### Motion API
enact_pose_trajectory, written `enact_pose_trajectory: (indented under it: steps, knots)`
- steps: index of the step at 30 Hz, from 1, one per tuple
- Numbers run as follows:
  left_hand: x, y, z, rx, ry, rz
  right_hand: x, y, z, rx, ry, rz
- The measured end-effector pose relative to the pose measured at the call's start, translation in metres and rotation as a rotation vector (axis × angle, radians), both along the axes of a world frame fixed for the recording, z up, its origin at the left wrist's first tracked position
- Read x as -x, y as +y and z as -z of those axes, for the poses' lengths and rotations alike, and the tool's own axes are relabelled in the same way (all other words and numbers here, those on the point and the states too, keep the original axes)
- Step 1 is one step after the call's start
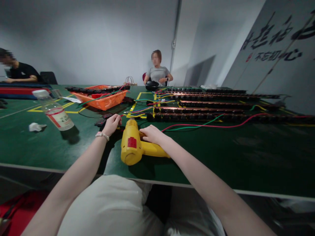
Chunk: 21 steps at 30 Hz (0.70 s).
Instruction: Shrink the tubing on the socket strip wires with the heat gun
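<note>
Green matte bench [246,154] w/ a chunky yellow plastic heat gun [133,144] near the front edge, barrel pointing away. Right hand [152,133] rests loosely on it; left hand [112,124] curled around black connector [102,122] & wires.

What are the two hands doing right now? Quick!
Left hand: curled shut on a small black part on the table.
Right hand: resting on the yellow heat gun; whether it grips cannot be told.

Probably an electrical assembly workshop: long socket strips [211,109] and loose wires [197,126] beyond the hands, green-topped workbench [246,154].
</note>
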State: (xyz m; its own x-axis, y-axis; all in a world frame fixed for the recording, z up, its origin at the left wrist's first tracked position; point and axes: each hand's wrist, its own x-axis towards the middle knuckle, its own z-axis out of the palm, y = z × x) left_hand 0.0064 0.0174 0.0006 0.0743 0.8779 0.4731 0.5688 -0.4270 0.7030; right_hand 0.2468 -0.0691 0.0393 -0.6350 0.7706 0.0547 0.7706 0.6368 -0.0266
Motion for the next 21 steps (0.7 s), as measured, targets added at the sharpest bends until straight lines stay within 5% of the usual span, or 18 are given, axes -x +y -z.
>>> enact_pose_trajectory:
  steps: [12,21]
  knots:
    - [0.002,0.003,0.003,0.053,-0.032,0.013,-0.049,0.000,-0.002,-0.042,0.049,0.125]
    - [-0.002,0.000,0.001,0.053,-0.027,0.004,-0.052,0.003,-0.002,-0.089,-0.028,0.167]
